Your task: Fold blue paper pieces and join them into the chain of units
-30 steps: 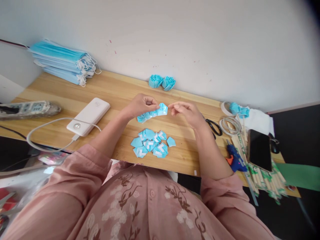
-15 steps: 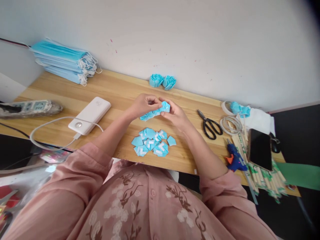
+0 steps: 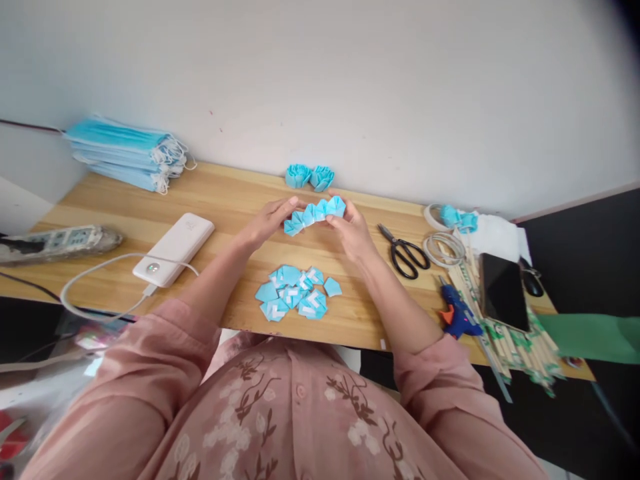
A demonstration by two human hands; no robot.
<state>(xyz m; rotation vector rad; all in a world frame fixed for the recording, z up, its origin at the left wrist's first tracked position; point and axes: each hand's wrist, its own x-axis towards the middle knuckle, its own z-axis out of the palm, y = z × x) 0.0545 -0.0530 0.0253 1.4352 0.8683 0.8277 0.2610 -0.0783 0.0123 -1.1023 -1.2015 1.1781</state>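
Note:
A strip of folded blue petals (image 3: 313, 214), joined in a wavy row, is held up above the table. My right hand (image 3: 351, 230) grips its right end, thumb in front and fingers behind. At the strip's left end is my left hand (image 3: 270, 221), closed around it with the thumb raised above and the other fingers partly hidden behind. Below the hands lies a cluster of loose blue petals (image 3: 290, 293), several bearing white tape strips. One single petal (image 3: 333, 287) sits just right of the cluster.
Two blue flowers (image 3: 310, 177) stand by the wall. Stacked face masks (image 3: 125, 153), a power bank (image 3: 175, 248) and a power strip (image 3: 55, 245) are leftward. Scissors (image 3: 404, 252), tape rolls (image 3: 444, 249), a glue gun (image 3: 457, 312), a phone (image 3: 504, 292) and wrapped chopsticks (image 3: 525, 353) lie rightward.
My left fingers have left the strip's right part and moved to its left end. More of the strip shows. The camera view has tilted slightly.

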